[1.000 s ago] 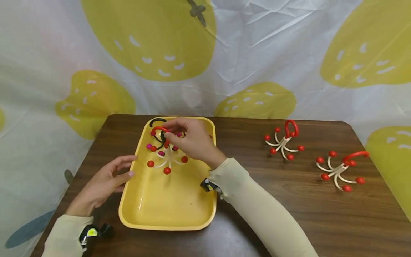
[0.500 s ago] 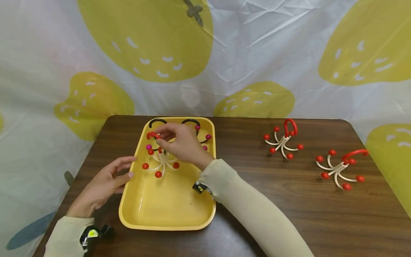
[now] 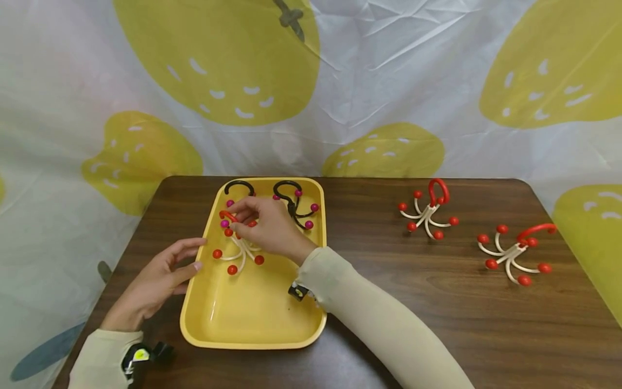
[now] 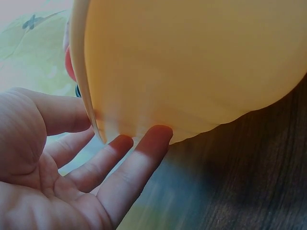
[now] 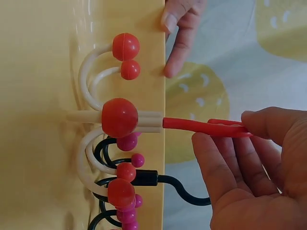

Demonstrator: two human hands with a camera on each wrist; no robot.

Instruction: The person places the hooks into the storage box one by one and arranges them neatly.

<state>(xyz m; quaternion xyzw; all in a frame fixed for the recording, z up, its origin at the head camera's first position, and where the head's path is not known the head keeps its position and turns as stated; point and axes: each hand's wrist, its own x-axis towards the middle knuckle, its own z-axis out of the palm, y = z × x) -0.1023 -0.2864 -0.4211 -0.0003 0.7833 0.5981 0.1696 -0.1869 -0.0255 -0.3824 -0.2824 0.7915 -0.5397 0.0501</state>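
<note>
In the head view, we hold the red-and-white clip hanger (image 3: 236, 243) by its red hook with the right hand (image 3: 264, 227), thumb and fingers pinched on the hook, in the upper left part of the yellow tray (image 3: 257, 335); its white arms with red balls hang just over the tray floor. We judge the step in hand to be the lifting of this hanger out of the tray, and the next move calls for a clean rise so that its arms do not catch the two black hangers with magenta balls (image 3: 291, 205) lying just behind it at the tray's far end. The left hand (image 3: 155, 281) lies flat and relaxed against the tray's left rim, holding nothing. Two more red-and-white hangers (image 3: 427, 216) (image 3: 515, 254) rest on the tabletop (image 3: 437, 324) toward the right of the frame, well apart from the tray. In the left wrist view, the straight fingers (image 4: 144, 148) touch the tray's outer wall (image 4: 192, 72) at the lower centre. In the right wrist view, the thumb and fingertips (image 5: 216, 153) pinch the red hook (image 5: 201, 127) at right centre; the black hanger's hook (image 5: 182, 189) passes close beneath it, and the arms of both overlap at lower left, which we judge to be the likely snag.
</note>
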